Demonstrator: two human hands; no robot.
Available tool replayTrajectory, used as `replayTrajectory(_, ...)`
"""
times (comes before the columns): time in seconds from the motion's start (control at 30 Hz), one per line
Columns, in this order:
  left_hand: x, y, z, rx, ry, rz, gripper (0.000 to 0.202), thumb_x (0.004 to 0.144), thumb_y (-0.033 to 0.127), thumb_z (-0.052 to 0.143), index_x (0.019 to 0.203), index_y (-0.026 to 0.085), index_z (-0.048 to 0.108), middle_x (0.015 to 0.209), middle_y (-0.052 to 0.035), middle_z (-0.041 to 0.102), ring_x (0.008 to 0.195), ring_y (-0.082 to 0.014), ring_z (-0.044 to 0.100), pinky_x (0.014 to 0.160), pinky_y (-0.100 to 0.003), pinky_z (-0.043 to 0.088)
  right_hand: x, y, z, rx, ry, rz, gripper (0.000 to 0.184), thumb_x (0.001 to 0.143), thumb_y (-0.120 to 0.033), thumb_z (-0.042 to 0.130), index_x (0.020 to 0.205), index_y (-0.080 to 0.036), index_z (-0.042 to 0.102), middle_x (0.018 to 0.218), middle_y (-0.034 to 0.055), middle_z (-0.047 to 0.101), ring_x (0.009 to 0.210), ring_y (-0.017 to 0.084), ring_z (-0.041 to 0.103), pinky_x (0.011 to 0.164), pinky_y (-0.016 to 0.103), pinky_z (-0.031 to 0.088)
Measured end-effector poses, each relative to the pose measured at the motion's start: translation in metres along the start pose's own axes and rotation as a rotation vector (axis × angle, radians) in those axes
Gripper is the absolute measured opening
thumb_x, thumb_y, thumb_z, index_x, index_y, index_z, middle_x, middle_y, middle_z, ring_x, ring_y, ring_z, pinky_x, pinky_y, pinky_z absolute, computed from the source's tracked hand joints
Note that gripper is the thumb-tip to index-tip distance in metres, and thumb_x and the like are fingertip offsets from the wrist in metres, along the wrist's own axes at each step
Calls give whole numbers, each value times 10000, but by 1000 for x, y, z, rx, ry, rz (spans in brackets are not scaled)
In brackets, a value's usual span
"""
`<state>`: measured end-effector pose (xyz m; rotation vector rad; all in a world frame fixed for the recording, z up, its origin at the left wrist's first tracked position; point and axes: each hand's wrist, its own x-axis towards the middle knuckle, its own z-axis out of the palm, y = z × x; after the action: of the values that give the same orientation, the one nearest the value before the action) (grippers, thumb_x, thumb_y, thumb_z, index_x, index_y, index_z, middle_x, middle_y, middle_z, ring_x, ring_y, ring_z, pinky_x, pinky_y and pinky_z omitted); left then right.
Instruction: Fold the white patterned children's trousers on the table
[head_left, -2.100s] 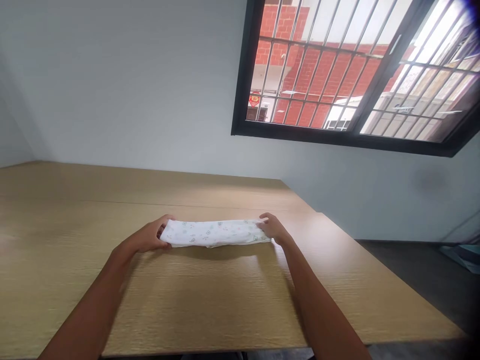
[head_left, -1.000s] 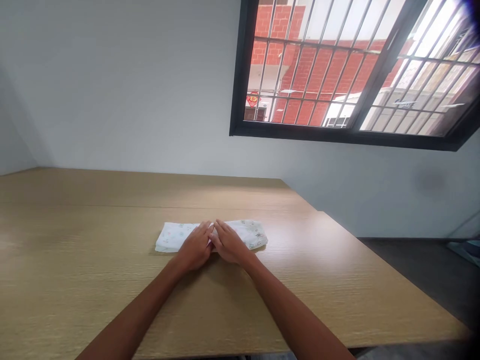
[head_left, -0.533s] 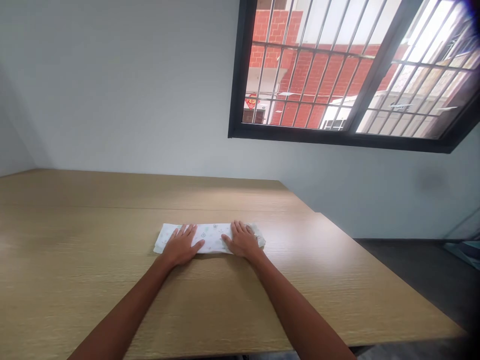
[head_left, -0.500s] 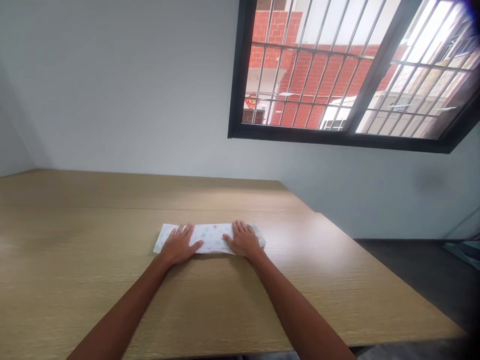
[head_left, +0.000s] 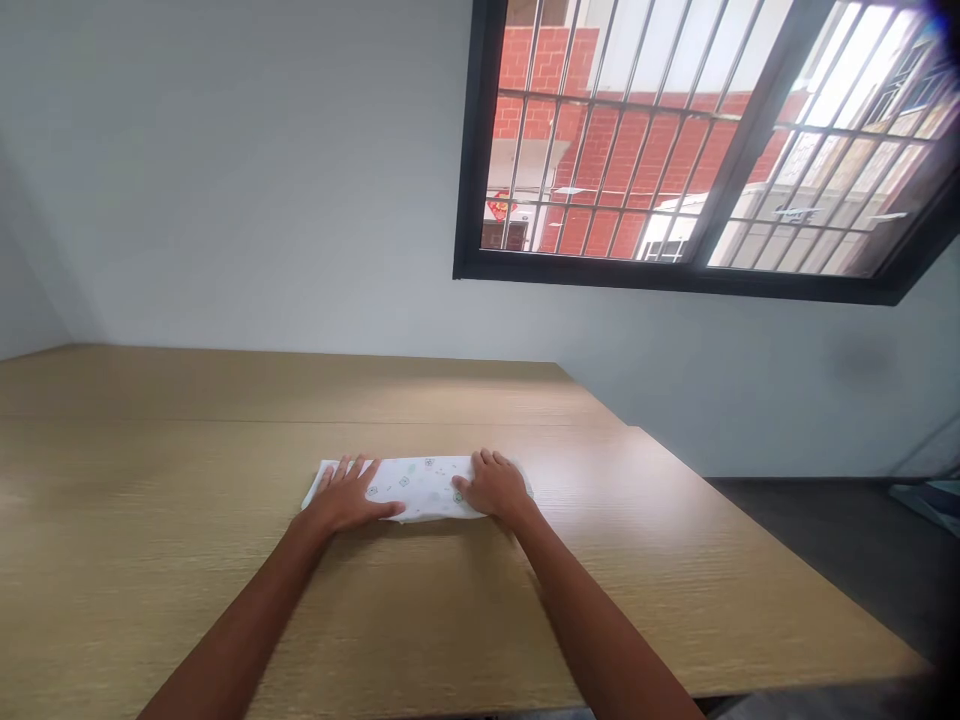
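A white folded cloth (head_left: 427, 488) with a small green and grey print lies as a long, flat strip on the wooden table. Spread over its left end is my left hand (head_left: 349, 500), fingers apart and palm down, the thumb along the near edge. My right hand (head_left: 499, 487) is at the other end, its fingers bent over the far edge and its thumb on the printed top, gripping the cloth. The right tip of the cloth is partly hidden behind that hand.
The light wooden table (head_left: 150, 560) reaches back to a grey-white wall (head_left: 247, 180), with a seam across it. Its right edge slants towards the dark floor (head_left: 810, 540). A barred window (head_left: 615, 270) with a black frame is at upper right.
My left hand has slid slightly left with its fingers spread wider. My right hand has gone from lying flat to bent fingers on the cloth. The cloth sits slightly nearer and looks smoother.
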<state>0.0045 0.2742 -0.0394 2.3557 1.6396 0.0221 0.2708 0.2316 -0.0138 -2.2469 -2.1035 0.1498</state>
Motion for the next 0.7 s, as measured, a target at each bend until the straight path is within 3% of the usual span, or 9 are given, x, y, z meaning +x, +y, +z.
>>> replayTrajectory(0.1, -8, 5, -2, -18, 22, 16, 1167, 720, 922, 438, 1576, 154, 245, 1634, -154, 110, 1510, -382, 32, 1201, -594, 104, -8, -11, -5, 27, 65, -5, 639, 929, -545, 495, 1311, -38, 574, 1408, 251, 532, 1305, 372, 474, 1064, 452, 367)
replayTrajectory(0.17, -10, 14, 0, -23, 106, 87, 1101, 762, 869, 468, 1564, 139, 280, 1637, -155, 106, 1512, -377, 15, 1204, -591, 114, -12, -24, -3, 100, 165, -65, 607, 967, -523, 448, 1314, -37, 557, 1418, 249, 520, 1330, 350, 459, 1084, 434, 356)
replayTrajectory(0.27, -9, 34, 9, -66, 212, 249, 861, 905, 666, 439, 1547, 105, 312, 1635, -145, 154, 1520, -322, 62, 1230, -515, 134, -16, -43, 6, 267, 207, -266, 575, 1035, -457, 311, 1407, -44, 458, 1496, 218, 447, 1408, 289, 387, 1141, 389, 312)
replayTrajectory(0.37, -6, 50, 22, -128, 225, 365, 722, 960, 442, 393, 1567, 85, 236, 1624, -126, 216, 1513, -257, 154, 1241, -430, 175, -16, -56, 15, 364, 156, -436, 502, 1047, -435, 296, 1373, -105, 490, 1438, 179, 510, 1367, 256, 432, 1137, 367, 334)
replayTrajectory(0.5, -5, 56, 32, -105, 206, 380, 687, 945, 367, 393, 1566, 107, 253, 1614, -102, 253, 1503, -256, 196, 1242, -422, 175, -14, -58, 22, 330, 110, -427, 459, 1030, -454, 361, 1302, -138, 551, 1376, 168, 558, 1347, 271, 447, 1156, 413, 308)
replayTrajectory(0.7, -2, 49, 33, -40, 207, 324, 680, 942, 405, 370, 1553, 115, 300, 1607, -90, 271, 1504, -257, 193, 1240, -461, 128, -13, -50, 23, 240, 26, -367, 631, 1036, -509, 279, 1496, -89, 382, 1591, 185, 319, 1495, 270, 243, 1214, 475, 181)
